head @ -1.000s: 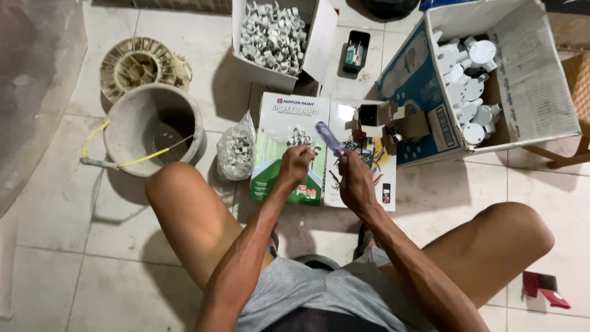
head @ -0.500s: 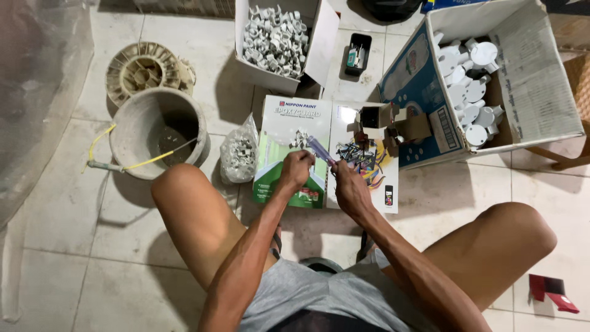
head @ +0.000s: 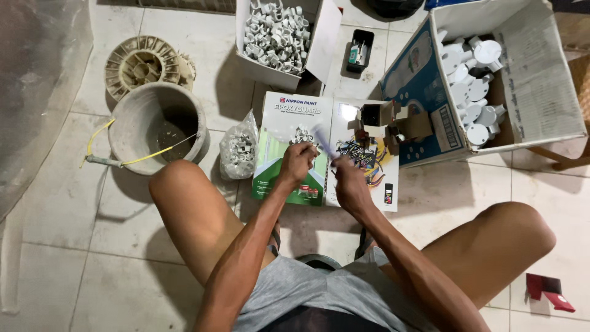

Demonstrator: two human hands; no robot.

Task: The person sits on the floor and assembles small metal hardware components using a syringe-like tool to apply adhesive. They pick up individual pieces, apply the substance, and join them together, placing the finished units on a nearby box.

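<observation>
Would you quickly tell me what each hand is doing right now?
Left hand: closed, fingers curled over small white clips; whether it grips one cannot be told.
Right hand: closed on a thin purple-handled tool, blurred.

There is one view only, from the camera on my head, so no second view shares anything with it. It looks almost straight down past my chest onto the pale tiled floor where I sit. My bare knees frame the near left and right edges, and my forearms run up the middle to my left hand and right hand at centre. The grey round bucket lies far left, the big open cardboard box of white round fittings far right. It sits close, at arm's reach.
</observation>
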